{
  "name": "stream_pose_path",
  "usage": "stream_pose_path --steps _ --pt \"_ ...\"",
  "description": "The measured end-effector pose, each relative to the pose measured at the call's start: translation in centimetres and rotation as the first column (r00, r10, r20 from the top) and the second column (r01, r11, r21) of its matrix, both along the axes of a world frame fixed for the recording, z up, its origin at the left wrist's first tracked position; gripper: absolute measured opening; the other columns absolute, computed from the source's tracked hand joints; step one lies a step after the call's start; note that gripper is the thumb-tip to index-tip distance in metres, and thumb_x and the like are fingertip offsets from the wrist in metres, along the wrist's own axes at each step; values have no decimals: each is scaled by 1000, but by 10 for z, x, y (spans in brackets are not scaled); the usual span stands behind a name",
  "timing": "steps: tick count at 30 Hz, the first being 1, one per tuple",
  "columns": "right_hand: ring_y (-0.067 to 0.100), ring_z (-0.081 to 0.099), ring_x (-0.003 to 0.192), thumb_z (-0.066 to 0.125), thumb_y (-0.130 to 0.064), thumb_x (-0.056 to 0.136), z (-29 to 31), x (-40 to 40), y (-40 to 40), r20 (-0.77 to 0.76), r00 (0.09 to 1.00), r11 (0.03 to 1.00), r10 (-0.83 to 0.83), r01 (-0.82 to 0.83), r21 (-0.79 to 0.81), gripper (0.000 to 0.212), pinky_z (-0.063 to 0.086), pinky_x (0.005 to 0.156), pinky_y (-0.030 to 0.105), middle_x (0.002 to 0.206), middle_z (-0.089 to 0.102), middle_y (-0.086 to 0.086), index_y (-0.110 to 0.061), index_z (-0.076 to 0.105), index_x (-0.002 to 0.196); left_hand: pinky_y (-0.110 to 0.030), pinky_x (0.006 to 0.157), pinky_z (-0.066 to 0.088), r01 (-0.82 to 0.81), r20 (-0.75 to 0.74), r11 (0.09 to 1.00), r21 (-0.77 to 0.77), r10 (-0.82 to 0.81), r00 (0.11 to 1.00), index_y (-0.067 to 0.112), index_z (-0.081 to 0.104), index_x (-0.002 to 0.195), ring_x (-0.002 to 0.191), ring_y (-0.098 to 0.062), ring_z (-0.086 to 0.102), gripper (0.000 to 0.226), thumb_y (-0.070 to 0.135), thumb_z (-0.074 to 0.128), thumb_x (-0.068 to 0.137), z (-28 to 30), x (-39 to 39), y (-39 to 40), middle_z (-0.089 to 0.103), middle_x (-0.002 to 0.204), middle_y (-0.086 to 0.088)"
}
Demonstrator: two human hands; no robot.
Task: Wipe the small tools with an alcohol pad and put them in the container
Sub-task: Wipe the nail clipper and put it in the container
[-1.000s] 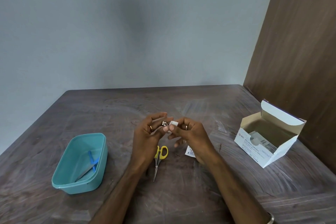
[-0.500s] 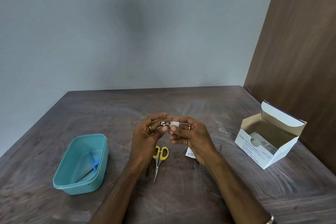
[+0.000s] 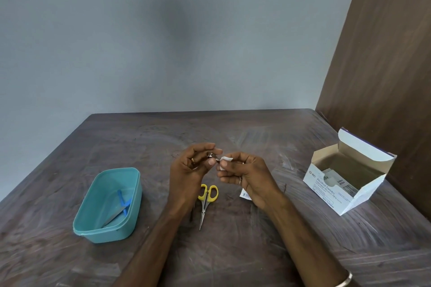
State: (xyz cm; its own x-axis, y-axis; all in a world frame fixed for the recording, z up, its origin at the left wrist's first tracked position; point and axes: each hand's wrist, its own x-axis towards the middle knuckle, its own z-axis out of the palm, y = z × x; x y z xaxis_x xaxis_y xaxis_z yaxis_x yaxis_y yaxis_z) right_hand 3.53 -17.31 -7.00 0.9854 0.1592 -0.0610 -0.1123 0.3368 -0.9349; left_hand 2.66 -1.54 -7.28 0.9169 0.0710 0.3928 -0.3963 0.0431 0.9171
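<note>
My left hand point(image 3: 190, 170) pinches a small metal tool point(image 3: 211, 155), likely a nail clipper, above the table's middle. My right hand point(image 3: 247, 177) pinches a white alcohol pad point(image 3: 225, 160) against the tool's end. Yellow-handled scissors point(image 3: 206, 200) lie on the table below my hands, tips toward me. The teal container point(image 3: 93, 228) sits at the left and holds a blue-handled tool point(image 3: 122, 202) with a metal blade.
An open white box of alcohol swabs point(image 3: 326, 187) stands at the right, near a brown wall panel. A torn swab wrapper point(image 3: 245, 194) lies under my right wrist. A thin dark object point(image 3: 191, 213) lies beside the scissors, mostly hidden by my left forearm.
Both hands stay together over the scissors. The pad has shifted slightly along the tool, with small finger movements.
</note>
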Motion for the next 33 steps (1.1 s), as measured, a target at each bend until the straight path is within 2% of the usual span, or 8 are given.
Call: stream_pose_path --steps 5,11,20,23,26,28,31,33 --pt "22 74 69 74 -9 70 4 -1 0 -27 998 996 49 -47 75 25 60 61 28 84 75 18 -1 69 93 -28 84 56 19 14 998 -52 -18 1000 7 66 107 95 -22 73 30 -13 63 84 6 -5 2 77 96 -7" --pt "20 71 61 69 -4 84 2 -2 2 -8 999 999 39 -39 0 9 58 54 28 87 75 16 -5 68 93 -26 76 58 -145 7 982 -123 147 989 9 67 106 86 -23 74 28 -5 70 82 17 -17 14 77 91 -10" --pt "22 68 57 71 -8 85 1 -2 -2 15 1000 998 6 -5 -55 14 47 45 25 92 76 16 -6 69 98 -21 66 59 -401 2 916 -3 401 916 8 74 99 68 -14 73 22 6 78 78 33 -44 44 76 82 -6" --pt "23 68 58 71 -9 85 1 -2 -4 26 1000 998 -8 10 -60 16 45 44 24 93 76 15 -5 69 100 -21 62 59 -433 -2 898 80 434 901 18 75 103 66 -12 72 22 12 76 81 36 -51 56 76 83 2" --pt "23 68 59 72 -11 84 1 -2 -4 31 999 998 -12 14 -65 18 44 45 25 93 76 16 -5 69 101 -11 58 53 -457 21 854 247 467 884 27 72 106 67 -7 71 25 17 75 83 42 -57 70 73 85 15" --pt "24 68 61 73 -10 83 0 -2 -4 35 999 998 -6 9 -68 19 45 46 26 94 76 17 -5 69 101 -8 60 52 -489 56 798 352 504 862 27 73 105 66 -3 70 26 16 77 81 47 -59 83 74 85 13" --pt "24 70 66 73 -6 83 -2 -2 -3 49 999 997 14 -11 -70 17 49 48 27 97 75 19 -5 70 100 -25 74 56 -532 84 644 549 591 802 26 77 100 59 -1 67 22 22 80 79 54 -61 104 77 90 7" --pt "23 72 68 72 -4 83 -2 -2 -2 54 998 998 17 -14 -61 16 50 49 27 98 75 20 -5 70 99 -31 80 52 -507 74 541 671 632 771 23 78 102 69 -8 69 24 25 81 78 57 -62 116 77 92 4"
